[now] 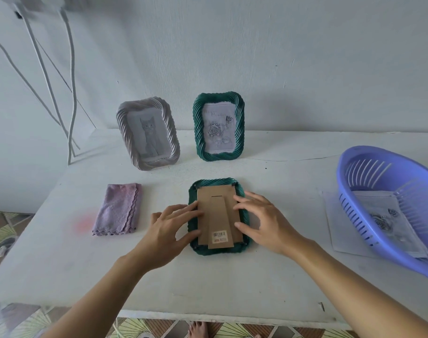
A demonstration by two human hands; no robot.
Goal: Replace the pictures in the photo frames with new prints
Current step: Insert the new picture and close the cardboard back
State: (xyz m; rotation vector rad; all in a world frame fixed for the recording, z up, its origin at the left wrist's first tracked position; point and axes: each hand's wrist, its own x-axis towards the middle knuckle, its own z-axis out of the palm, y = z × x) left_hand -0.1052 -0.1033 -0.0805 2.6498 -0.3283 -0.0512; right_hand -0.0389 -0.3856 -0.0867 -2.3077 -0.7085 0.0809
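Note:
A green photo frame (242, 248) lies face down in the middle of the white table (61, 264), its brown cardboard back (216, 213) and stand facing up. My left hand (169, 230) rests on the frame's left edge, fingers spread and touching the cardboard. My right hand (264, 220) rests on the right edge in the same way. Neither hand grips anything. Behind, a grey frame with a cat picture (148, 135) and a green frame with a rose picture (219, 126) stand upright against the wall.
A folded pink cloth (118, 209) lies left of the face-down frame. At the right, a purple slotted basket (388, 198) sits tilted over paper prints (378, 215), one showing roses. White cables (69, 93) hang by the wall at the left.

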